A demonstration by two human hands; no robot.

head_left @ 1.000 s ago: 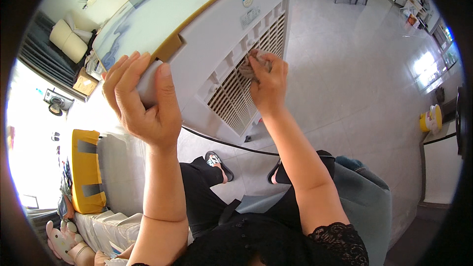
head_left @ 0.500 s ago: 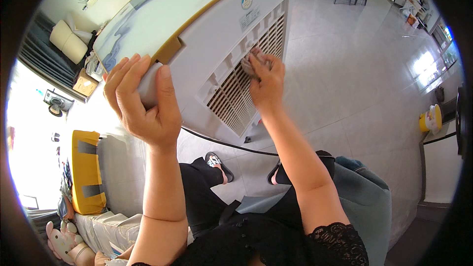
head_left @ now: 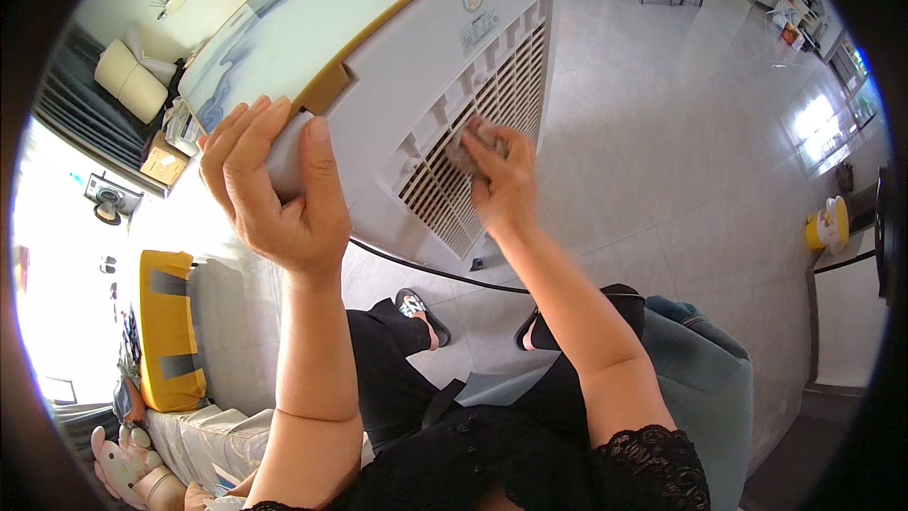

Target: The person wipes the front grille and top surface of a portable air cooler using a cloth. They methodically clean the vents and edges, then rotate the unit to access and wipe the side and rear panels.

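A white boxy appliance (head_left: 392, 99) with a patterned, gold-edged panel (head_left: 274, 47) stands tilted in front of me. My left hand (head_left: 284, 199) is closed round its near corner, thumb on one side and fingers on the other. On the side facing right is a slatted grille (head_left: 437, 197). My right hand (head_left: 508, 189) presses a crumpled greyish-brown cloth (head_left: 463, 153) to the slats, around the middle of the grille. The fingers are bunched on the cloth, slightly blurred, and cover part of it.
A black cord (head_left: 426, 273) runs from under the appliance toward my feet. I sit on a blue-grey chair (head_left: 705, 374). On the left is a yellow-and-grey bin-like object (head_left: 170, 331); far right, a yellow bucket (head_left: 828, 224). Grey tiled floor (head_left: 653, 151) lies beyond the appliance.
My right hand has slid the cloth down and a little left along the grille. My left hand keeps its hold on the corner.
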